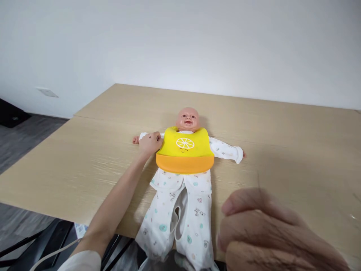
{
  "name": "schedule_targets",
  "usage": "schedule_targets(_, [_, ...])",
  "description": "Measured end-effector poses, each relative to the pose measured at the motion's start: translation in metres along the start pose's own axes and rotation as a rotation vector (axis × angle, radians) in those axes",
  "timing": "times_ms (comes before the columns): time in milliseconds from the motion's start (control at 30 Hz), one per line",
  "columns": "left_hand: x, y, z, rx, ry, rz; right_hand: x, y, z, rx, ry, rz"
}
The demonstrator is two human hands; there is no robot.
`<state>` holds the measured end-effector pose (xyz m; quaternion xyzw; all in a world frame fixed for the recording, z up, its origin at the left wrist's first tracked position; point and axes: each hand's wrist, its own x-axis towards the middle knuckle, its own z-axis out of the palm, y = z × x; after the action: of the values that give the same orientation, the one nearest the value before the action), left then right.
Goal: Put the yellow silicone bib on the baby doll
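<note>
A baby doll (188, 116) lies on its back with its arms stretched out to the sides. It wears a yellow bib (184, 141) with a white citrus slice print and an orange catch pocket (184, 164). Its white patterned top and pants (194, 210) show below. My left hand (151, 143) is closed over the doll's arm on the left, fingertips at the bib's edge; whether they pinch the sleeve or the bib is hidden. Close to the camera, my right hand (265, 231) is raised with curled fingers, away from the doll; no object shows in it.
The doll lies on a light wooden table (93, 158) against a white wall (197, 49). Its legs reach the near edge. A black folding chair (53, 244) and a pale cable (56, 253) are at the lower left. A black object (12, 113) stands on the floor farther left.
</note>
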<state>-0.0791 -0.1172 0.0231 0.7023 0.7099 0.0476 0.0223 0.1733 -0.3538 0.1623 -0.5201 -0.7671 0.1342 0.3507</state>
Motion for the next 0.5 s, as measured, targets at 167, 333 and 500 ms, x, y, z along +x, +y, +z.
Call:
schedule_targets(167, [-0.002, 0.001, -0.001, -0.068, 0.041, -0.022, 0.055, 0.072, 0.024, -0.025, -0.039, 0.098])
schedule_targets(333, [-0.002, -0.003, 0.006, -0.287, 0.134, 0.003, 0.101, 0.140, 0.044, -0.061, -0.087, 0.191])
schedule_targets(500, [0.001, -0.002, 0.008, -0.533, 0.212, 0.031, 0.120, 0.181, 0.066, -0.056, -0.133, 0.290])
